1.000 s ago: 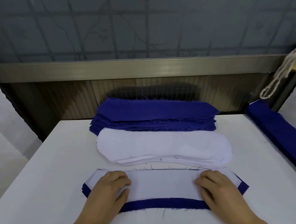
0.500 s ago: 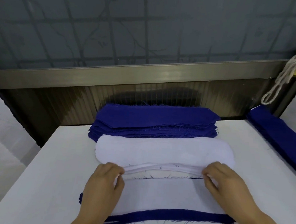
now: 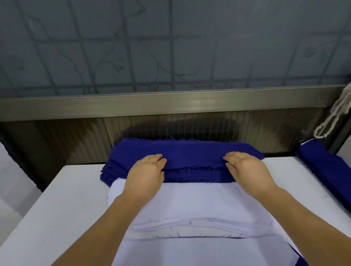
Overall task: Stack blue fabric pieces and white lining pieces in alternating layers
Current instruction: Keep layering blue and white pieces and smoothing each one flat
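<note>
Left hand (image 3: 147, 173) and right hand (image 3: 248, 172) pinching the near edge of the top blue piece (image 3: 189, 154), apart for an even lift (likely). Blue pile just behind the white lining pile (image 3: 197, 204); layered stack (image 3: 214, 258) nearer, on the bench (image 3: 63, 198).

Even, soft indoor light from above; no hard shadows. White bench (image 3: 59, 208) bright, close to washed out at its left side. Dull sheen on the metal rail (image 3: 172, 99) along the wall, brightest near centre-right. Dark smudge-like reflection on the ribbed panel (image 3: 170, 128) below it. Wide-angle bend: rail and bench edges bow, forearms stretched at the lower frame. Slight softness overall, compression smear on the white lining stack (image 3: 197, 204), little weave detail. Blue fabric stack (image 3: 190, 152) deeply saturated, frayed threads visible.
</note>
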A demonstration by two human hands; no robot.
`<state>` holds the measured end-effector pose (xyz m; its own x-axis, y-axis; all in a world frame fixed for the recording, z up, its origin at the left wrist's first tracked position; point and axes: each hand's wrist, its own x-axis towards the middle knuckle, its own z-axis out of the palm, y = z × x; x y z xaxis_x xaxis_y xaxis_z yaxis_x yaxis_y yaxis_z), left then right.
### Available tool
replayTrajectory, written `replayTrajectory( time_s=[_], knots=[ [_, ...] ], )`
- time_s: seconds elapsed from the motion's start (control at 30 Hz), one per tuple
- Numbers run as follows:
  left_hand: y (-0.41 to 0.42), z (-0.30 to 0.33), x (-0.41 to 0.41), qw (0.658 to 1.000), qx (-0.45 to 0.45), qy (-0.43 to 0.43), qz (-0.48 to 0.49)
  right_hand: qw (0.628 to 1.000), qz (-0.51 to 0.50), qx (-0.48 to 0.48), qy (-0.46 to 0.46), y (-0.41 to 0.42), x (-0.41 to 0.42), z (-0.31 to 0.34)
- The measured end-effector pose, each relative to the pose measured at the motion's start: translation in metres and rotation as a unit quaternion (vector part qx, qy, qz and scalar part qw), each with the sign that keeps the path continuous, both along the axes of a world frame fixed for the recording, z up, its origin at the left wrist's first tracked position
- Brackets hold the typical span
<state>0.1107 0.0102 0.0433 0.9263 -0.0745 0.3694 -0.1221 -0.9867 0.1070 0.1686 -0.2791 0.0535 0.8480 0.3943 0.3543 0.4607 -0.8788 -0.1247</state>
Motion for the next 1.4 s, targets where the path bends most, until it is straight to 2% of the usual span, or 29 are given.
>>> replayTrajectory(
  time_s=[0.07, 0.17, 0.3, 0.5, 0.63, 0.83, 0.97, 1.13, 1.3, 1.4],
  knots=[
    [-0.001, 0.000, -0.004, 0.999, 0.008, -0.041, -0.007, 1.000, 0.003, -0.026, -0.010, -0.001, -0.001, -0.002],
    [-0.002, 0.001, -0.002, 0.996, 0.020, -0.086, -0.008, 1.000, 0.002, -0.004, -0.019, 0.000, 0.003, -0.003],
    [-0.004, 0.008, 0.000, 0.996, -0.001, -0.082, 0.026, 0.995, -0.006, 0.096, -0.014, 0.003, 0.007, 0.000],
    [-0.010, 0.015, 0.003, 0.994, -0.042, -0.083, 0.058, 0.991, -0.045, 0.124, 0.000, 0.004, 0.008, 0.006],
    [-0.005, 0.019, 0.000, 0.993, -0.060, -0.088, 0.050, 0.986, 0.012, 0.150, 0.070, -0.004, 0.003, 0.013],
    [-0.005, 0.028, -0.042, 0.995, -0.035, -0.090, 0.013, 0.987, 0.020, 0.157, 0.022, -0.013, -0.041, 0.013],
    [-0.004, 0.027, -0.087, 0.997, -0.055, -0.048, 0.006, 0.992, 0.006, 0.125, 0.022, -0.016, -0.088, 0.008],
    [0.004, 0.019, -0.136, 0.994, -0.062, 0.093, 0.001, 0.978, 0.027, 0.109, 0.175, -0.025, -0.139, 0.003],
    [0.012, 0.014, -0.159, 0.965, -0.077, 0.249, -0.029, 0.960, 0.047, 0.115, 0.251, -0.031, -0.157, -0.002],
    [0.015, 0.011, -0.162, 0.956, -0.070, 0.283, -0.035, 0.947, 0.049, 0.108, 0.298, -0.035, -0.157, 0.001]
  ],
)
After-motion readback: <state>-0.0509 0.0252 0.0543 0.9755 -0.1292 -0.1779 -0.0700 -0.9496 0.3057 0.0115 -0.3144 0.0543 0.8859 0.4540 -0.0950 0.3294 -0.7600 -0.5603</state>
